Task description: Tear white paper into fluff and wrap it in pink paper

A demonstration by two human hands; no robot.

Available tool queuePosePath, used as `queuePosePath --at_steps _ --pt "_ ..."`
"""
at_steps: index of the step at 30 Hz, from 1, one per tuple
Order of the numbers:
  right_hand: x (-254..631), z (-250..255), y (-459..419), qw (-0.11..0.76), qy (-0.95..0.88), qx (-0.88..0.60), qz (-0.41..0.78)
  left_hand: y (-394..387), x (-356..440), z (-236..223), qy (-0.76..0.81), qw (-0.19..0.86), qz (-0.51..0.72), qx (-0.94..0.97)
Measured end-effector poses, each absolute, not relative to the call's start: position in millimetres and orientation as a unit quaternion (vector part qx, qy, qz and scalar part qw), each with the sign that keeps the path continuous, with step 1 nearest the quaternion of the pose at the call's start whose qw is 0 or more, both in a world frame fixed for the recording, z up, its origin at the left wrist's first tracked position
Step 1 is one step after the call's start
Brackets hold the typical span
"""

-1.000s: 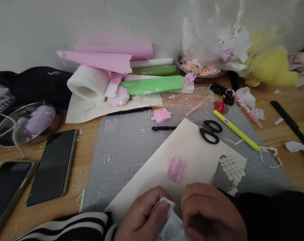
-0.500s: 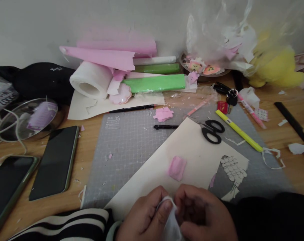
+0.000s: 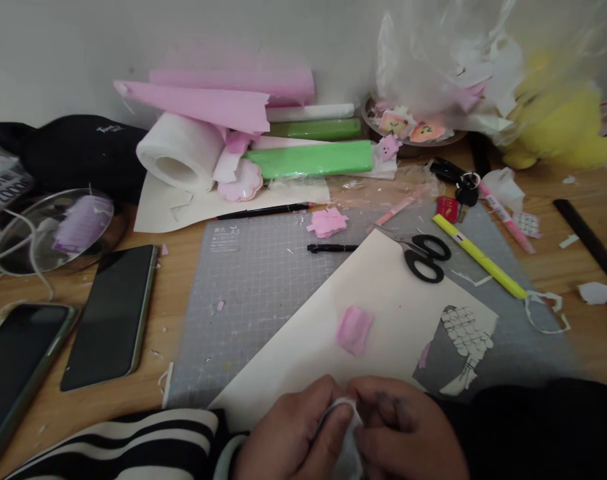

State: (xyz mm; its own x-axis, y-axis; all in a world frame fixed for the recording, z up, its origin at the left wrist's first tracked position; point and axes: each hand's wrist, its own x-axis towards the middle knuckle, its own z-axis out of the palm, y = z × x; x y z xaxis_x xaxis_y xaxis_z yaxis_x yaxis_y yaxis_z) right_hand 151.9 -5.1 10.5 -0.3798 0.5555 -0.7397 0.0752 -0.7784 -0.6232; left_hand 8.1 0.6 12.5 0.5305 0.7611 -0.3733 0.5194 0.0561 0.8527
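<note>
At the bottom edge, my left hand [image 3: 296, 437] and my right hand [image 3: 406, 433] are closed together, pinching a small white crumpled piece of paper [image 3: 347, 433] between thumbs and fingers. They hover over the near corner of a cream paper sheet [image 3: 378, 293] lying on a grey cutting mat [image 3: 253, 287]. A small pink crepe piece [image 3: 354, 329] rests on the sheet just beyond my hands. A cut-out window with white scale shapes [image 3: 463, 343] is in the sheet's right corner.
Black scissors [image 3: 423, 255], a yellow knife [image 3: 478, 257], a black pen [image 3: 331, 248] and pink scraps [image 3: 327, 222] lie on the mat's far side. Two phones [image 3: 111, 317] [image 3: 13, 370] lie at the left. Rolls of pink, white and green paper [image 3: 233, 133] are stacked by the wall.
My hands have drawn closer together and slightly lower, covering more of the white piece. The view shifted a little; nothing on the desk moved.
</note>
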Motion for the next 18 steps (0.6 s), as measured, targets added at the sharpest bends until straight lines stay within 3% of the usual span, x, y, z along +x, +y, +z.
queuePosePath --at_steps 5,14,18 --pt "154.8 9.9 -3.0 0.176 -0.305 -0.532 0.77 2.1 7.4 15.1 0.479 0.547 0.092 0.68" --pt "158.9 -2.0 -10.6 0.132 -0.284 -0.455 0.834 0.7 8.5 9.0 0.456 0.559 0.088 0.686" --pt "158.0 0.4 -9.7 0.162 -0.291 -0.486 0.808 0.7 9.1 12.4 0.47 0.556 0.088 0.68"
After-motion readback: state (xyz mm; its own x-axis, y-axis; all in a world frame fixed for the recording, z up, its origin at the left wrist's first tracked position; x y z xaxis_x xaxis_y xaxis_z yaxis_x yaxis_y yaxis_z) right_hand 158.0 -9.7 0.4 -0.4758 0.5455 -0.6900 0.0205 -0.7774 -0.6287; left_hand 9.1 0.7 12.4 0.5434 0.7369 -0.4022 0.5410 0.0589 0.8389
